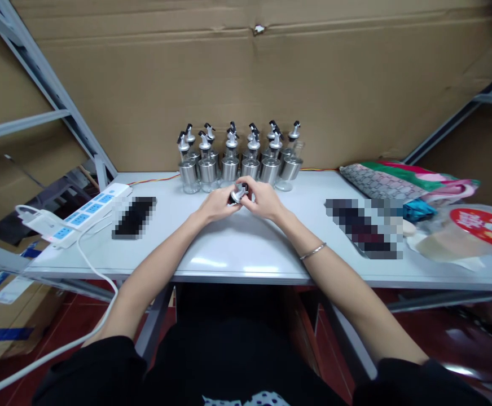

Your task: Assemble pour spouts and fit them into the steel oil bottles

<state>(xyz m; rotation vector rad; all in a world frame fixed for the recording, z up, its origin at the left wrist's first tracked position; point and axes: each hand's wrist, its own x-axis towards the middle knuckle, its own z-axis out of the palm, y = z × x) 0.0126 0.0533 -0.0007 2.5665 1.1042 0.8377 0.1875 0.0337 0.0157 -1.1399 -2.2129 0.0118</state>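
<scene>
Above the middle of the table, both my hands are closed around a silver and black pourer spout. My left hand grips it from the left, fingers bent, and my right hand pinches it from the other side. Part of the spout is hidden by my fingers. Just beyond my hands stand two rows of glass bottles with steel bands, most topped by spouts like this one, such as the front bottle. At the right end of the front row, a bottle shows a bare glass neck.
On the left lie a white power strip with a cable and a blurred dark phone-like object. Toward the right are another blurred dark object, a colourful bag and a red-lidded plastic container. Cardboard rises behind.
</scene>
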